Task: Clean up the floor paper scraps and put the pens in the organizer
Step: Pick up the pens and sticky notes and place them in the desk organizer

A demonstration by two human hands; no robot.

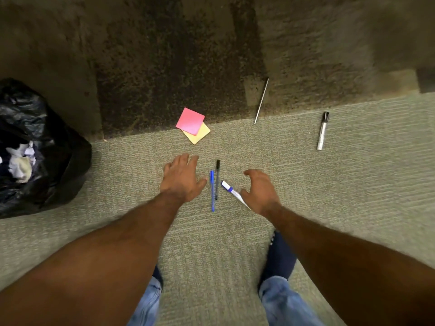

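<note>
On the light carpet lie a blue pen (212, 191) and a dark pen (217, 178) side by side, with a white-and-blue marker (231, 191) just right of them. My left hand (182, 177) hovers left of the pens, fingers spread and empty. My right hand (260, 190) hangs over the marker's near end with loosely curled fingers, holding nothing. A pink sticky note (190, 120) overlaps a yellow one (199, 135) farther ahead. A thin silver pen (261, 101) and a white marker with a black cap (323, 131) lie to the right.
A black trash bag (44, 147) with crumpled paper inside stands open at the left. Dark carpet (164, 55) meets the light carpet (353, 184) just beyond the notes. My feet and jeans (280, 300) are below the hands.
</note>
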